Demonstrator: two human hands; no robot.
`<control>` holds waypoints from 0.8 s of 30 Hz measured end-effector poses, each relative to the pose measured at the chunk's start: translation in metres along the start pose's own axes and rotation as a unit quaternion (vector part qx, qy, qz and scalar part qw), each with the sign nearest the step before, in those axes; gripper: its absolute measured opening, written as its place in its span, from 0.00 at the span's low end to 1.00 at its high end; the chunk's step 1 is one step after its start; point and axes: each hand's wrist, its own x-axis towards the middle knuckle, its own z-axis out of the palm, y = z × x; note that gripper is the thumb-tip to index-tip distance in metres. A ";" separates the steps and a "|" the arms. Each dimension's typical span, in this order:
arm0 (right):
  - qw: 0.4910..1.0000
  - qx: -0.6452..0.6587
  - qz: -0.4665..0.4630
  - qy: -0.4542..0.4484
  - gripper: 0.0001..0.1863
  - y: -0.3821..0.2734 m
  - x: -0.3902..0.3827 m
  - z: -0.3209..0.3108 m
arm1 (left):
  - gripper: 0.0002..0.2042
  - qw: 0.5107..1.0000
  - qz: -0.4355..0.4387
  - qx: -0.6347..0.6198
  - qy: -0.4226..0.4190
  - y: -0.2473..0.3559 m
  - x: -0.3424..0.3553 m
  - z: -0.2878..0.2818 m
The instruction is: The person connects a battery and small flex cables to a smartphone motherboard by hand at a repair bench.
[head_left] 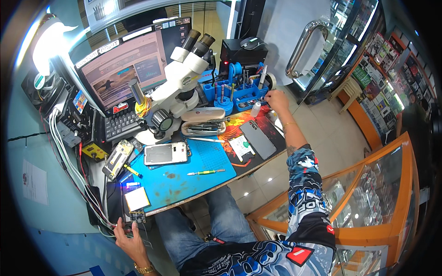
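My left hand (130,241) is at the lower left, fingers apart, beside a small dark circuit board (137,216) at the bench's near edge. My right hand (277,101) reaches to the right end of a blue tool organizer (246,99). Its fingers are bent together, and whatever they hold is hidden. Just left of it stands a small white bottle (256,109). An opened phone (166,153) lies on the blue work mat (207,152), with a green-handled pen-like tool (206,172) nearer to me. A grey phone back panel (258,139) rests to the right, next to a white flat part (240,147).
A stereo microscope (177,85) rises mid-bench before a monitor (124,69) and keyboard (120,125). Beside it sits an open case of tools (202,127). White cables (69,165) hang down the left side. At the right stands a glass display case (368,193) with an orange frame.
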 end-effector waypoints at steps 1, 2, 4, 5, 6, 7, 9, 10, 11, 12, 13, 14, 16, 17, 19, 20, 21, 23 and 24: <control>1.000 -0.003 0.009 -0.001 0.08 -0.009 -0.001 -0.001 | 0.23 1.000 0.002 -0.007 -0.003 0.001 0.000 0.000; 1.000 0.008 0.023 -0.011 0.09 -0.018 -0.003 -0.002 | 0.23 1.000 0.003 -0.013 -0.005 0.002 0.000 0.000; 1.000 0.006 0.019 0.014 0.09 -0.021 0.000 0.006 | 0.24 1.000 -0.001 -0.028 -0.005 0.004 -0.001 -0.003; 1.000 0.006 0.014 0.027 0.10 -0.022 0.003 0.011 | 0.24 0.999 -0.003 -0.038 -0.003 0.007 0.003 0.001; 0.998 -0.018 -0.008 0.056 0.10 -0.012 0.009 0.021 | 0.24 0.999 -0.012 -0.037 -0.003 0.008 0.004 -0.001; 0.995 -0.038 -0.035 0.081 0.12 0.005 0.014 0.033 | 0.24 0.999 -0.014 -0.050 -0.008 0.012 0.006 -0.002; 0.992 -0.006 -0.063 0.108 0.12 -0.001 0.008 0.040 | 0.23 0.999 -0.034 -0.034 0.001 0.022 0.003 -0.012; 0.995 -0.005 -0.060 0.080 0.12 -0.006 0.011 0.030 | 0.23 0.999 -0.035 -0.034 0.003 0.020 0.003 -0.014; 0.992 -0.019 -0.076 0.098 0.12 0.004 0.020 0.045 | 0.24 0.998 -0.046 -0.034 0.005 0.016 -0.001 -0.017; 0.998 -0.026 -0.035 0.054 0.12 0.002 0.026 0.046 | 0.26 0.998 -0.067 0.005 -0.009 0.015 -0.003 -0.019; 0.997 -0.040 -0.055 0.040 0.12 0.035 0.040 0.051 | 0.27 0.997 -0.070 -0.002 -0.021 0.015 0.000 -0.014; 0.995 -0.041 -0.087 0.030 0.11 0.050 0.051 0.055 | 0.28 0.997 -0.069 0.002 -0.020 0.011 -0.002 -0.010; 0.993 -0.029 -0.115 0.016 0.10 0.041 0.056 0.061 | 0.27 0.998 -0.047 0.043 0.007 0.015 -0.007 -0.012; 0.994 -0.021 -0.105 0.016 0.10 0.036 0.056 0.057 | 0.27 0.997 -0.066 0.040 -0.004 0.017 -0.008 -0.013; 0.993 0.009 -0.115 -0.017 0.11 0.028 0.055 0.058 | 0.27 0.996 -0.072 0.051 -0.001 0.022 -0.010 -0.017; 0.995 0.005 -0.101 -0.008 0.11 0.067 0.071 0.056 | 0.27 0.997 -0.062 0.032 -0.010 0.021 -0.004 -0.009; 0.995 0.054 -0.084 -0.018 0.11 0.070 0.075 0.056 | 0.27 0.998 -0.060 0.033 -0.010 0.019 -0.005 -0.008; 0.986 0.156 -0.049 -0.044 0.10 0.067 0.077 0.063 | 0.28 0.997 -0.057 0.041 -0.008 0.015 -0.008 -0.008; 0.977 0.205 -0.063 -0.016 0.09 0.090 0.077 0.050 | 0.25 0.998 -0.049 0.026 -0.008 0.015 -0.004 -0.003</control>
